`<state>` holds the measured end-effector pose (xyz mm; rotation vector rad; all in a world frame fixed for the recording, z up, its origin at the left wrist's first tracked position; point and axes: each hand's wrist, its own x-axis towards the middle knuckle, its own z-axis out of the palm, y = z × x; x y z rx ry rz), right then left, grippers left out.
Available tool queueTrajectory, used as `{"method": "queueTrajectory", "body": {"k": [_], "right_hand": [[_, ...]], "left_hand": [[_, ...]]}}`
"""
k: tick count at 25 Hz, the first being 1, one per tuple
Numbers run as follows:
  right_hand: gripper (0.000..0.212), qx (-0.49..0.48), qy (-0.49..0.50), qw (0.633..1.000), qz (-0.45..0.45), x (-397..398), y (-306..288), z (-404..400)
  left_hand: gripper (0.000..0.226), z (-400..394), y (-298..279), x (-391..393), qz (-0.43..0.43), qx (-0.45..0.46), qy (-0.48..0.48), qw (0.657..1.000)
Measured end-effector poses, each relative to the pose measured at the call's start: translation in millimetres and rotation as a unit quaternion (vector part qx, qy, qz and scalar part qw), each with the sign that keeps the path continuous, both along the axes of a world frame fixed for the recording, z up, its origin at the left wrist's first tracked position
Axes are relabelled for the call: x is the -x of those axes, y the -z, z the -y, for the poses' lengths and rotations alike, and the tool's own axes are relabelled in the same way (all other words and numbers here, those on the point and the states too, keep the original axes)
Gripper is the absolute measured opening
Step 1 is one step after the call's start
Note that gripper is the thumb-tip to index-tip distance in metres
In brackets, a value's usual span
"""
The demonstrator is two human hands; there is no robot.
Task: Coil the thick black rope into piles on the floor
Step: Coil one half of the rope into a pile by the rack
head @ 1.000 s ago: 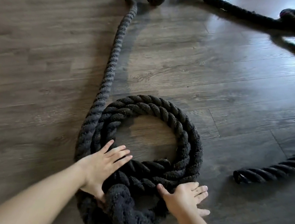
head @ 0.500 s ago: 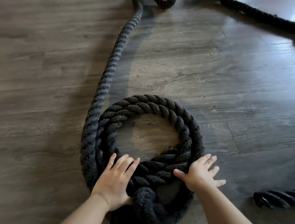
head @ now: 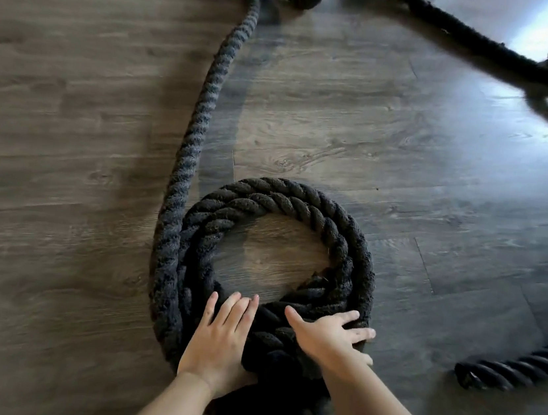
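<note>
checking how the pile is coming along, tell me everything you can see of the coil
The coil is thick, black, twisted rope, fuzzy-looking, lying flat on the wood floor in a few stacked, roughly round loops around a bare centre. A strand leaves its left side and runs away up the floor. The left hand and right hand rest flat on its near side, fingers straight.

Both hands, left (head: 220, 335) and right (head: 330, 338), flat on coiled black rope (head: 287, 202), wood floor (head: 74, 79)

The person's bare left hand (head: 220, 340) lies palm-down, fingers straight and together. The bare right hand (head: 327, 338) lies flat beside it, fingers spread, thumb pointing left. Both forearms reach forward.
</note>
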<state>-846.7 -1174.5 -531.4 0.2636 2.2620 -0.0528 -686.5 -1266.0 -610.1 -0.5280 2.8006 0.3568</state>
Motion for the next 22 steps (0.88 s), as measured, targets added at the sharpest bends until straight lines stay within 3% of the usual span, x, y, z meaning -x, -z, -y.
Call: {"method": "queueTrajectory", "body": {"k": [3,6,10,15,22], "right_hand": [[0.149,-0.007,0.049,0.999,-0.008,-0.1,10.6,13.2],[0.153,-0.001,0.047,0.998,-0.037,-3.5,17.8,14.0],[0.152,0.004,0.033,0.999,-0.042,-2.2,22.1,8.6],[0.149,0.003,0.011,0.999,-0.041,0.0,25.1,6.2],[0.148,0.015,-0.092,0.993,-0.074,45.1,28.6,13.5]], "left_hand": [[0.131,4.3,-18.9,8.1,0.034,-0.026,0.024,0.999],[0.135,27.0,-49.7,11.1,0.086,-0.115,0.093,0.985],[0.151,109.5,-76.8,23.3,0.139,-0.011,0.310,0.940],[0.159,157.7,-64.1,52.1,0.176,0.037,0.410,0.894],[0.145,134.6,-52.6,30.7,0.124,0.089,0.334,0.930]]}}
